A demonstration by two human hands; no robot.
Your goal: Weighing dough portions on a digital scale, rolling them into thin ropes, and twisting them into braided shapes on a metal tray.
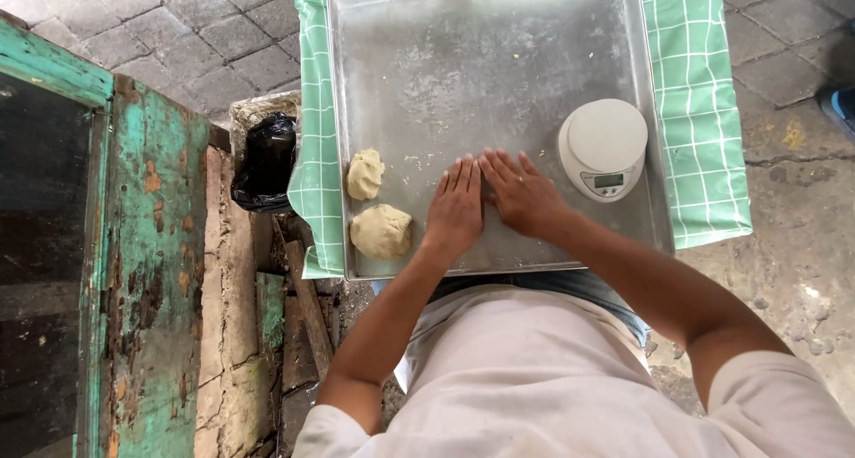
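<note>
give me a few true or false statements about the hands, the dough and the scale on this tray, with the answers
1. Both hands lie flat, palms down, side by side on the metal tray. True: the left hand and right hand press there together.
2. Three dough lumps sit on the tray. False: two show, a smaller dough lump and a larger dough lump.
3. The kitchen scale stands to the right of the hands. True.
4. A dough lump rests on the scale. False: its platform is bare.
5. The tray sits on a red cloth. False: a green checked cloth.
</note>
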